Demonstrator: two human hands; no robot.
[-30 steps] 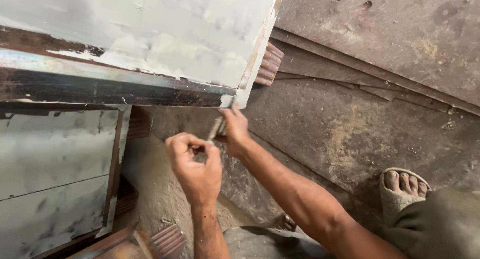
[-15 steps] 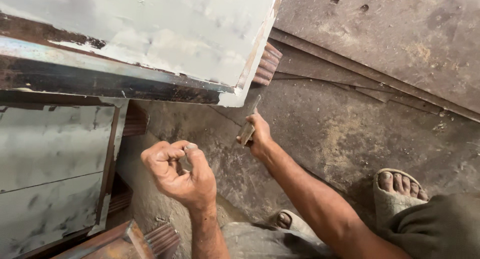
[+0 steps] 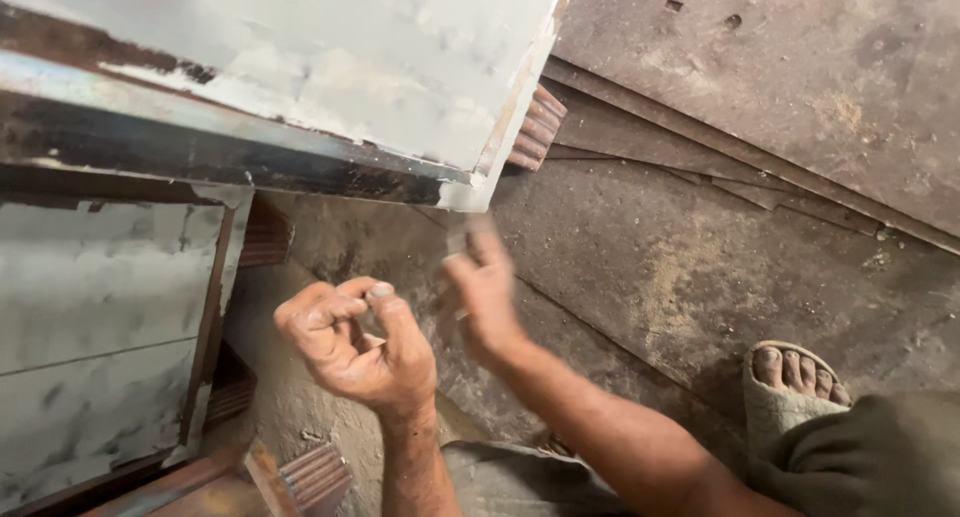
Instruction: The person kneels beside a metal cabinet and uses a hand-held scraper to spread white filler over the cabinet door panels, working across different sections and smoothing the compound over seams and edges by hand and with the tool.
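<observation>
Left hand point(image 3: 355, 347): fingers curled loosely toward the palm, thumb meeting forefinger; whether anything small sits inside, cannot tell. Right hand point(image 3: 487, 287): blurred, fingers pinched on a short grey tool point(image 3: 457, 239), tip raised just under the panel point(image 3: 300, 67) corner point(image 3: 470, 192).

Step, judged: work along the panel's lower edge near the corner, tool lifted off the surface. Next move would call for setting the tip back square on the edge and steadying the right wrist; the left stays close below.

Materials: panel is flat sheet metal, pale grey coat, patchy, dark rust along the rim. A second grey panel point(image 3: 100, 317) lies below left, framed in rusty bar. Ribbed reddish blocks point(image 3: 535, 127) prop the sheet. Floor point(image 3: 700, 257) is brown steel plate, dusty, scuffed. Sandalled foot point(image 3: 795, 382) at right.
</observation>
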